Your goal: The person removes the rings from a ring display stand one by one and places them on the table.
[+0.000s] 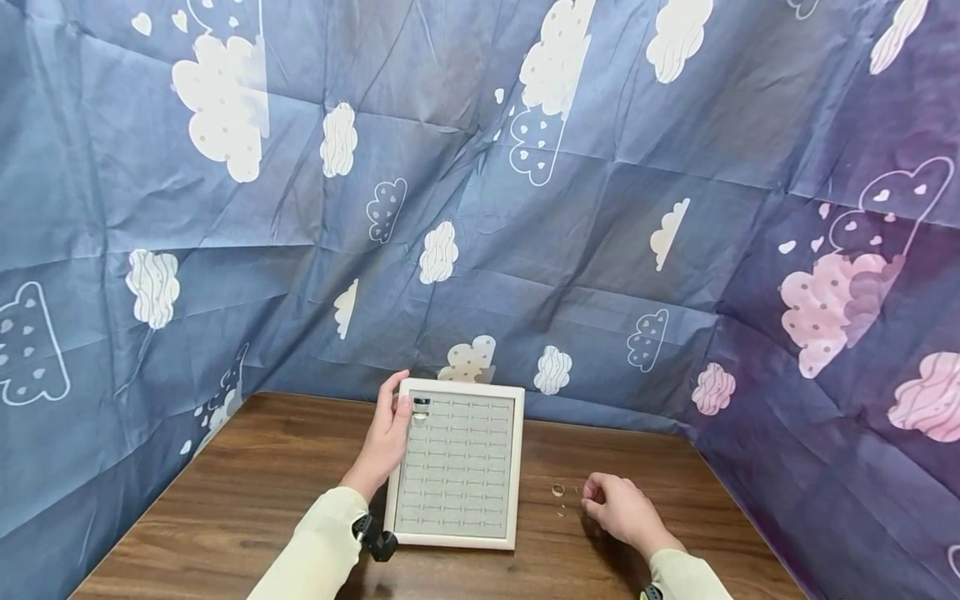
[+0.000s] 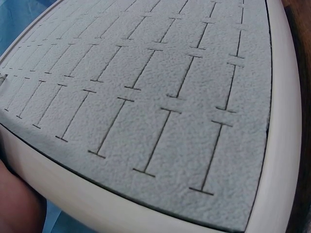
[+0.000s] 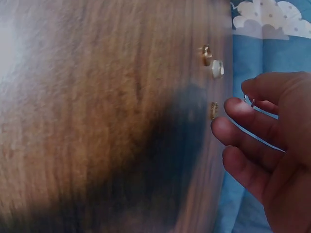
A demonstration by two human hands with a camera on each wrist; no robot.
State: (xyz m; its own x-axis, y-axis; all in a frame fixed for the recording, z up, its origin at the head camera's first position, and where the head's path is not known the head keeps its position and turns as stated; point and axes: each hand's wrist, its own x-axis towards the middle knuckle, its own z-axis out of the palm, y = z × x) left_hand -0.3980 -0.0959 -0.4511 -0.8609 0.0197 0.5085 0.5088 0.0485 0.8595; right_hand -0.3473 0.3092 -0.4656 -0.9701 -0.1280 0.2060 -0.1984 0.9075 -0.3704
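Note:
In the head view my left hand [image 1: 386,437] grips a white-framed ring display tray [image 1: 519,467] by its upper left edge and holds it tilted up. The grey pad of the tray [image 2: 146,111] has rows of slits, and a silver ring [image 1: 422,405] sits in the top left corner. Part of a finger [image 2: 19,201] shows against the frame in the left wrist view. My right hand [image 3: 277,126] pinches a small silver ring [image 3: 246,99] between thumb and fingertip, raised over the table to the right of the tray.
On the wooden table [image 1: 622,450] lie a few loose rings near my right hand: a gold ring [image 3: 207,55], a pale ring [image 3: 217,69] beside it and another gold one [image 3: 214,110]. Blue cloud-patterned cloth [image 1: 495,317] hangs behind and along both sides.

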